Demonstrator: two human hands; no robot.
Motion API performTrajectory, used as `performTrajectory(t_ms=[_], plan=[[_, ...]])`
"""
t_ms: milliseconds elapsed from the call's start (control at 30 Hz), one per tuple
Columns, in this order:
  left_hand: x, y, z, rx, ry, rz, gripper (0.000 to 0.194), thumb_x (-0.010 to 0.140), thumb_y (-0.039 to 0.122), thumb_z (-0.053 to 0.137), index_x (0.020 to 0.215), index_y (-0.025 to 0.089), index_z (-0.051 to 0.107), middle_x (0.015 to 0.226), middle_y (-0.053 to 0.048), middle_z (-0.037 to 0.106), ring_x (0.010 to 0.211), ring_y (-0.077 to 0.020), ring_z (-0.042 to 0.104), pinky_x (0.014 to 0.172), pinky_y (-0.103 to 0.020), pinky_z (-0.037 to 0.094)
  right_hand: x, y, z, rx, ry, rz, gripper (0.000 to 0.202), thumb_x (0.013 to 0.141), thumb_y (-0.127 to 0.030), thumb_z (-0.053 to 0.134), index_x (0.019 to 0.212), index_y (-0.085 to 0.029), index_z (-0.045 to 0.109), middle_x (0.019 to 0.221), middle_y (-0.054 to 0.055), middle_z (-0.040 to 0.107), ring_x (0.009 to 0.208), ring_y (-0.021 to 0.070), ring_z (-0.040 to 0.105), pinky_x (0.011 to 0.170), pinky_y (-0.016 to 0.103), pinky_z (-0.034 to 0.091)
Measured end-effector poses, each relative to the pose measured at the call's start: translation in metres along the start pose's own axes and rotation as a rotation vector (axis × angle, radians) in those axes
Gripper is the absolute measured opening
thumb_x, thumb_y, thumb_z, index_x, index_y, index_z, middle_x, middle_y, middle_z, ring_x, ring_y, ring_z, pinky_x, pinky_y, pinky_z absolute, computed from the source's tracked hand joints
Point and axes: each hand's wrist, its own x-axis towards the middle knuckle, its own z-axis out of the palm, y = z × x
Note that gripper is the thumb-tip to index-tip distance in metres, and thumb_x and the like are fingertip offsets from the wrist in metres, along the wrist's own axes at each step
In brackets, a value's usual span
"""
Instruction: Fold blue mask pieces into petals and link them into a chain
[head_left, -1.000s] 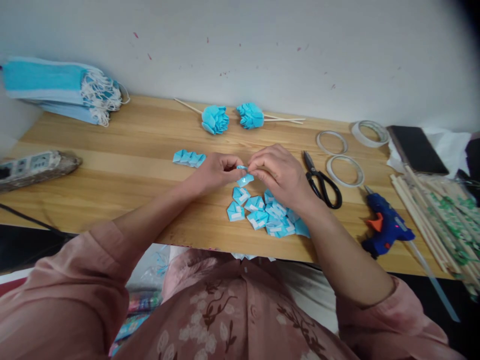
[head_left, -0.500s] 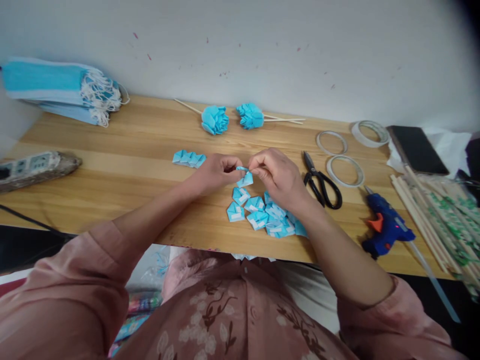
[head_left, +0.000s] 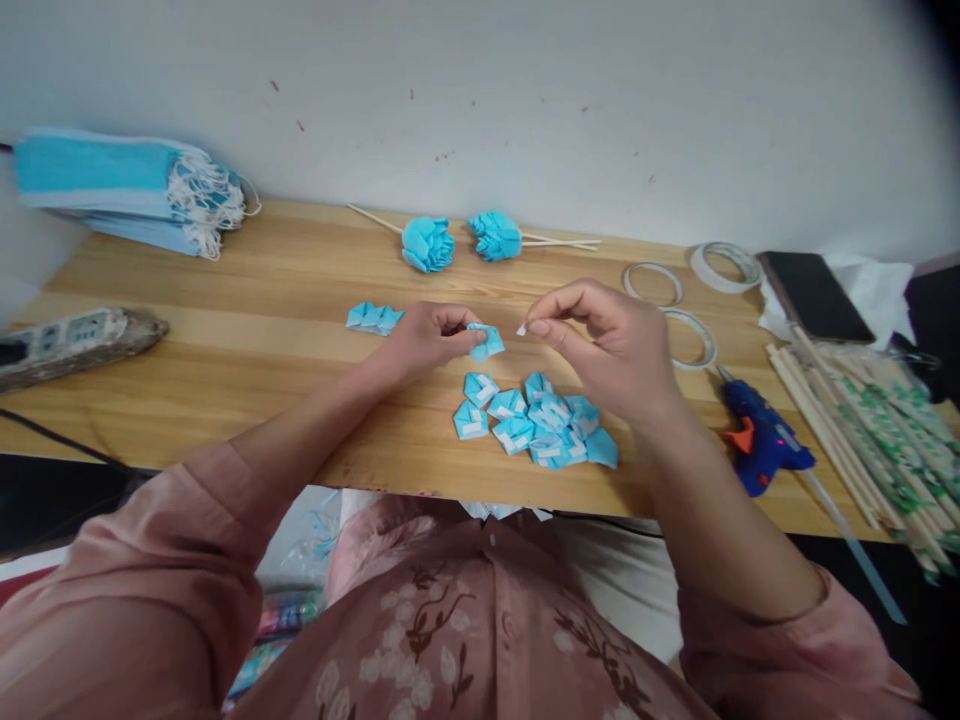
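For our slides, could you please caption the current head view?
Left hand holds a blue folded piece, right hand pinches a small white scrap, more folded pieces lying on the wooden table.

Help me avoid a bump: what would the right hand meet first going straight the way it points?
The right hand would probably meet the folded blue piece pinched in the left hand, though one view leaves depth unclear.
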Motion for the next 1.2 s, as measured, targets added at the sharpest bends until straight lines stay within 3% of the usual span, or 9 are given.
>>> performTrajectory(t_ms=[167, 333, 400, 467, 600, 667, 833, 1033, 1200], plan=[[0.001, 0.001, -0.002, -0.014, 0.013, 0.028, 0.024, 0.081, 0.037, 0.067, 0.072, 0.016, 0.062, 0.053, 0.005, 0.048, 0.049, -0.0071, 0.040, 0.047, -0.021, 0.028, -0.036, -0.054, -0.044, -0.108, -0.273, -0.112, 0.009, 0.095, -0.027, 0.063, 0.089, -0.027, 0.069, 0.083, 0.000, 0.073, 0.074, 0.0165, 0.069, 0.068, 0.030, 0.053], [0.002, 0.004, -0.002, -0.082, 0.001, 0.028, 0.026, 0.076, 0.039, 0.073, 0.076, 0.017, 0.059, 0.055, 0.005, 0.051, 0.047, -0.0072, 0.042, 0.046, -0.021, 0.031, -0.108, -0.056, -0.043, -0.093, -0.704, -0.201, 0.026, 0.097, -0.008, 0.050, 0.100, -0.025, 0.070, 0.095, 0.002, 0.076, 0.085, 0.0146, 0.072, 0.069, 0.027, 0.057], [0.001, 0.007, 0.000, -0.069, -0.014, 0.043, 0.029, 0.074, 0.041, 0.075, 0.073, 0.017, 0.058, 0.055, 0.005, 0.049, 0.048, -0.0069, 0.040, 0.046, -0.021, 0.029, -0.125, -0.048, -0.040, -0.194, -0.700, -0.236, 0.027, 0.095, -0.009, 0.050, 0.098, -0.024, 0.073, 0.115, 0.008, 0.075, 0.106, 0.0223, 0.071, 0.083, 0.035, 0.060], [-0.001, 0.010, 0.004, -0.033, -0.038, 0.067, 0.030, 0.074, 0.041, 0.075, 0.071, 0.017, 0.058, 0.055, 0.005, 0.049, 0.049, -0.0072, 0.040, 0.047, -0.022, 0.028, -0.124, -0.042, -0.040, -0.245, -0.598, -0.189, 0.025, 0.097, -0.016, 0.054, 0.108, -0.026, 0.074, 0.123, 0.008, 0.073, 0.113, 0.0250, 0.069, 0.090, 0.040, 0.059], [-0.007, 0.019, 0.009, 0.073, -0.112, 0.113, 0.025, 0.077, 0.038, 0.070, 0.072, 0.016, 0.061, 0.062, 0.002, 0.056, 0.057, -0.0096, 0.048, 0.053, -0.023, 0.032, -0.089, -0.028, -0.038, -0.257, -0.226, -0.025, 0.020, 0.098, -0.025, 0.058, 0.107, -0.027, 0.075, 0.101, 0.005, 0.077, 0.091, 0.0207, 0.072, 0.081, 0.035, 0.056], [-0.011, 0.025, 0.011, 0.113, -0.150, 0.135, 0.022, 0.078, 0.036, 0.069, 0.073, 0.016, 0.061, 0.064, 0.001, 0.057, 0.059, -0.0101, 0.049, 0.055, -0.023, 0.034, -0.069, -0.019, -0.031, -0.207, -0.124, 0.050, 0.018, 0.095, -0.028, 0.061, 0.103, -0.024, 0.076, 0.095, 0.005, 0.076, 0.082, 0.0189, 0.070, 0.073, 0.032, 0.053], [-0.020, 0.040, 0.009, 0.183, -0.212, 0.164, 0.015, 0.080, 0.030, 0.067, 0.075, 0.016, 0.064, 0.063, 0.002, 0.057, 0.059, -0.0096, 0.048, 0.056, -0.023, 0.034, -0.051, -0.009, -0.009, -0.005, -0.145, 0.147, 0.018, 0.085, -0.034, 0.070, 0.092, -0.019, 0.075, 0.083, 0.002, 0.071, 0.067, 0.0137, 0.060, 0.059, 0.027, 0.044], [-0.023, 0.043, 0.012, 0.242, -0.195, 0.194, 0.012, 0.077, 0.024, 0.065, 0.069, 0.015, 0.061, 0.058, 0.004, 0.051, 0.056, -0.0078, 0.043, 0.054, -0.023, 0.030, -0.047, -0.020, -0.003, 0.053, -0.199, 0.205, 0.013, 0.080, -0.031, 0.067, 0.075, -0.019, 0.066, 0.064, -0.003, 0.060, 0.056, 0.0096, 0.047, 0.053, 0.024, 0.035], [-0.029, 0.048, 0.010, 0.123, -0.236, 0.127, 0.023, 0.084, 0.037, 0.063, 0.079, 0.015, 0.063, 0.065, 0.001, 0.057, 0.061, -0.0096, 0.050, 0.056, -0.021, 0.038, -0.045, -0.018, -0.002, 0.082, -0.151, 0.226, 0.011, 0.079, -0.029, 0.064, 0.074, -0.019, 0.063, 0.061, -0.004, 0.055, 0.053, 0.0084, 0.042, 0.052, 0.024, 0.033]])
